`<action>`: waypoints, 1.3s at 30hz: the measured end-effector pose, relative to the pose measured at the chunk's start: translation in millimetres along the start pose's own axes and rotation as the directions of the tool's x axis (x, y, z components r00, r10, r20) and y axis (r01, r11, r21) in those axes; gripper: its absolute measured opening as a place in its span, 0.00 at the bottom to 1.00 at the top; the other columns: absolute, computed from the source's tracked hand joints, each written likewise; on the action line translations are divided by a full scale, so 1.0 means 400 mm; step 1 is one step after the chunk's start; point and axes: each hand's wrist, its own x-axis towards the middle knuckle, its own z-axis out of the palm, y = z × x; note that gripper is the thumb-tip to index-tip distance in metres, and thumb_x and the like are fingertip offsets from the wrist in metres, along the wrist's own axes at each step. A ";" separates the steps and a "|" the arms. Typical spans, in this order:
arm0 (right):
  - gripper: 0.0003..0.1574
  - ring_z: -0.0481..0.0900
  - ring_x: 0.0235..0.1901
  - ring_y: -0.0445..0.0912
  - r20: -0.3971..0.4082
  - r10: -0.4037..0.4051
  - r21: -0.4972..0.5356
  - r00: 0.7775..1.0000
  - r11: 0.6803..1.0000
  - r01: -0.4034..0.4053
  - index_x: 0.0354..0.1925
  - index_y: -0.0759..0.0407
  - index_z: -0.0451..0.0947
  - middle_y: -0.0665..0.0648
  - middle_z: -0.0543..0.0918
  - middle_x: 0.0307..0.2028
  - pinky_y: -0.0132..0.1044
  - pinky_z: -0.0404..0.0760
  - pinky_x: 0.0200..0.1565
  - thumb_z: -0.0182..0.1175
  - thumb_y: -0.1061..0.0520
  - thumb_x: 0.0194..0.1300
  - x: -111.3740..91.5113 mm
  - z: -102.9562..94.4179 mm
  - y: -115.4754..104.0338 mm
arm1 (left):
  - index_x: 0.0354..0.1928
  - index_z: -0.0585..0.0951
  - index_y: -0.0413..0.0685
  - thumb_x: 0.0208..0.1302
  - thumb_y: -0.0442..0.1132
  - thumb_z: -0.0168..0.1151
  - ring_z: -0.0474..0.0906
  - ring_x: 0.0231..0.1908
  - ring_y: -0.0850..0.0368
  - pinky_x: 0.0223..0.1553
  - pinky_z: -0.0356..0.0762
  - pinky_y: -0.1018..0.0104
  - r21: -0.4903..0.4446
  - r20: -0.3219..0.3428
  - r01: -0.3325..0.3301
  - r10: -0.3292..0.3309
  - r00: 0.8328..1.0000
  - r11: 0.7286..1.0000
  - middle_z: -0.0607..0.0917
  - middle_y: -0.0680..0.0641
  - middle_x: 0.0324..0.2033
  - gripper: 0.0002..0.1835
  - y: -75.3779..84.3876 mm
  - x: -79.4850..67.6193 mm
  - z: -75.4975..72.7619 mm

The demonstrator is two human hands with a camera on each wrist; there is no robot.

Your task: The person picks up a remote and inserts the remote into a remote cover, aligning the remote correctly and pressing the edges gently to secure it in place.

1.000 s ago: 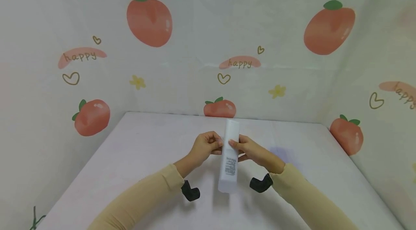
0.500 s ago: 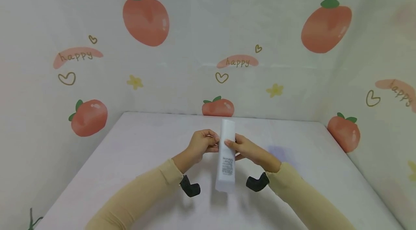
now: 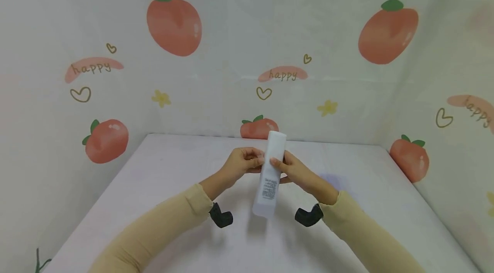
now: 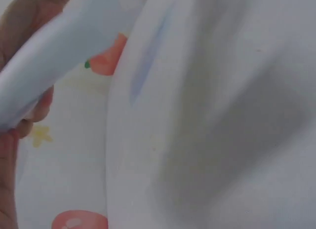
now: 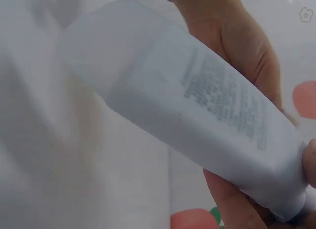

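A white, squared bottle [image 3: 266, 178] with small grey print is held tilted above the table, its upper end leaning right and its frosted lower end towards me. My right hand [image 3: 302, 175] grips its right side, thumb across the front face. At the left side, my left hand [image 3: 236, 166] has thumb and bent fingers pinched right at the bottle's edge. In the right wrist view the printed face of the bottle [image 5: 197, 110] fills the middle, with the left hand [image 5: 237, 41] behind it. The left wrist view shows the bottle [image 4: 54, 54] blurred, some fingertips hidden.
Below lies a white table [image 3: 185, 238] with shadows and a faint purple patch [image 3: 335, 182]. Fruit-printed sheeting [image 3: 216, 50] rises behind and at the sides. Black mounts [image 3: 308, 216] sit at both wrists. A dark green cord [image 3: 41, 263] shows at lower left.
Both hands have raised the bottle slightly, and its upper end has swung to the right while the lower end moved left. The grips look the same.
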 end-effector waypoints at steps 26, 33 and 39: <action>0.19 0.82 0.35 0.45 -0.001 -0.220 0.083 0.976 0.972 0.219 0.41 0.72 0.64 0.56 0.74 0.37 0.47 0.86 0.38 0.64 0.67 0.60 0.006 -0.013 0.095 | 0.52 0.78 0.31 0.63 0.41 0.65 0.83 0.36 0.57 0.47 0.82 0.62 -0.021 0.069 0.235 -0.233 0.970 0.972 0.86 0.47 0.37 0.21 -0.065 0.000 -0.004; 0.17 0.82 0.32 0.43 -0.012 -0.232 0.057 0.973 0.971 0.233 0.34 0.76 0.67 0.54 0.74 0.33 0.40 0.86 0.35 0.66 0.67 0.58 0.006 0.001 0.096 | 0.51 0.79 0.33 0.66 0.44 0.63 0.83 0.34 0.58 0.42 0.83 0.64 0.044 0.107 0.265 -0.268 0.957 0.963 0.86 0.47 0.35 0.21 -0.066 -0.003 0.001; 0.12 0.83 0.28 0.40 -0.097 -0.321 0.058 0.942 0.943 0.327 0.33 0.77 0.67 0.49 0.77 0.29 0.36 0.86 0.30 0.62 0.72 0.60 0.006 0.008 0.115 | 0.50 0.80 0.33 0.65 0.45 0.64 0.83 0.34 0.56 0.45 0.83 0.61 0.096 0.094 0.218 -0.227 0.969 0.971 0.86 0.47 0.35 0.21 -0.053 0.000 0.004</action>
